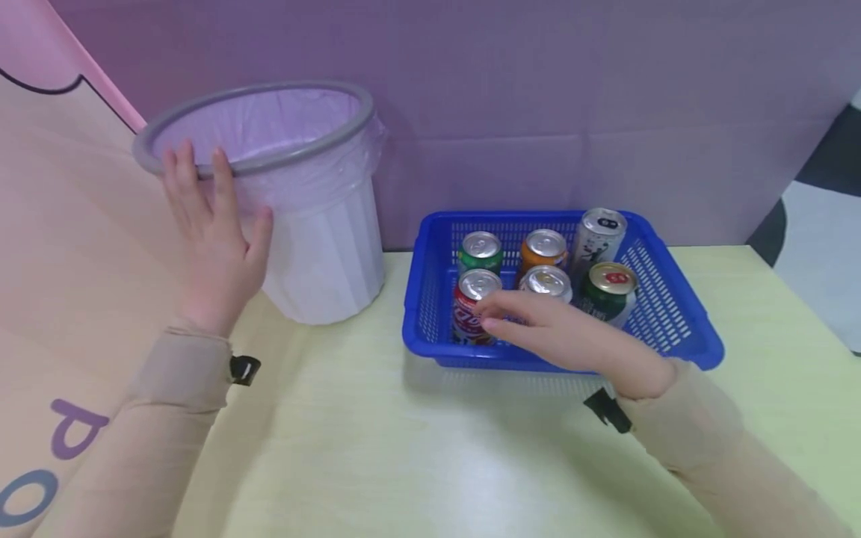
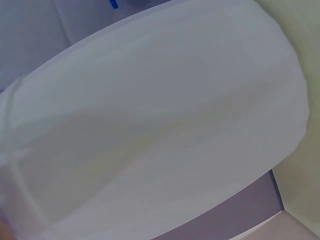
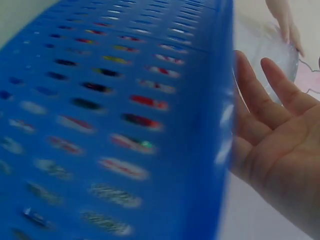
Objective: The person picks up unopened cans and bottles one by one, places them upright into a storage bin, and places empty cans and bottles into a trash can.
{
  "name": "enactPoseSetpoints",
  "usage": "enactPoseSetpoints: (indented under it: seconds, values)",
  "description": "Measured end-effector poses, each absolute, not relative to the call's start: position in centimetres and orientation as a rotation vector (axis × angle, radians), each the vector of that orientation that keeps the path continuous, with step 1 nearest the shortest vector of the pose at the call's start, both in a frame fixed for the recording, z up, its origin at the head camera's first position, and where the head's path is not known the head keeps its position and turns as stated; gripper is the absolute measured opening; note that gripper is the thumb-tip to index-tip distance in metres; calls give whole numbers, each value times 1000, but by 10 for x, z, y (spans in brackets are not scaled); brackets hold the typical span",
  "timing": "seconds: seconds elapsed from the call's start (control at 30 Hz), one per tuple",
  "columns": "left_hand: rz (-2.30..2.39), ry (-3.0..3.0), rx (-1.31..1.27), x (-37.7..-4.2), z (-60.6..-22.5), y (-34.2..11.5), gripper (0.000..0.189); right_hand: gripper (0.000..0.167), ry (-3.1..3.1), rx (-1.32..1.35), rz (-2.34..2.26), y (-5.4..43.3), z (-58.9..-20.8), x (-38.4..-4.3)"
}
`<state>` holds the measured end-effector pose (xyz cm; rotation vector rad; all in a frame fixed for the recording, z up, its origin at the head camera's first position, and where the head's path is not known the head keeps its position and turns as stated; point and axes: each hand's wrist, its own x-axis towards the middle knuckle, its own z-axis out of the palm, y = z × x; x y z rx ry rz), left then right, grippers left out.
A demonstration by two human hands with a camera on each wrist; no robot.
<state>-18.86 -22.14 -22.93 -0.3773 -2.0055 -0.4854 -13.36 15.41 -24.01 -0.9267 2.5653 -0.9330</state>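
My left hand (image 1: 218, 246) rests at the near left rim of a white trash bin (image 1: 329, 261), its fingers straight and spread over the grey rim ring (image 1: 316, 153). The bin's white side fills the left wrist view. Over the front edge of a blue plastic basket (image 1: 420, 345) hangs my right hand (image 1: 558, 332), fingers loosely extended and holding nothing. Its fingertips overlap a red soda can (image 1: 471, 314). Around that can stand a green can (image 1: 480, 258), an orange can (image 1: 541, 250), a silver-topped can (image 1: 548, 282), a tall white can (image 1: 599, 243) and a dark green can (image 1: 608, 291).
A clear plastic liner (image 1: 336, 179) folds over the bin's rim. Bin and basket stand side by side on a pale wood-look table (image 1: 350, 441). Behind them rises a purple backdrop (image 1: 484, 97), and a printed beige panel (image 1: 74, 261) lies along the left.
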Motion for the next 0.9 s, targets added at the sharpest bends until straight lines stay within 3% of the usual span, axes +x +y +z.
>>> enactPoseSetpoints:
  seconds: [0.3,0.6,0.9]
  values:
    - [-594,-1931,-464,-179,-253,-209,68,32,2655,-845,-1013,176,-266,-126]
    - [-602,-1955,-537,-169,-290,-198,55,27,2716,-817,-1136,190,-278,-120]
    - [-901,-2053,-544,-141,-305,-159,42,18,2844,-891,-1186,198,-284,-114]
